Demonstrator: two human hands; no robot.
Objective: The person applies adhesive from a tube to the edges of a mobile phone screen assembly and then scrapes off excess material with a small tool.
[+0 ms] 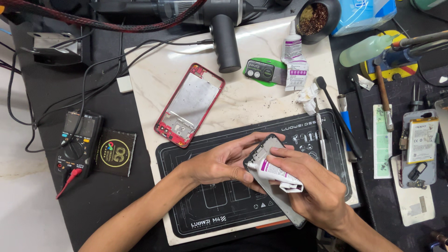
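Observation:
My left hand (219, 162) grips the upper end of a dark phone screen panel (275, 196), which lies tilted over the black work mat (196, 210). My right hand (315, 184) holds a small white glue tube (275, 173) with a purple label, its nozzle touching the panel's left edge beside my left thumb. A red phone frame (189, 105) with a silver metal inner plate lies on the marble board (154, 65) above my left hand.
A black multimeter (78, 140) with a red probe sits at left beside a black square pad (114, 152). A heat gun (224, 32), another glue tube (291, 46), brushes and tweezers (338, 116), and a phone with battery (420, 144) lie at top and right.

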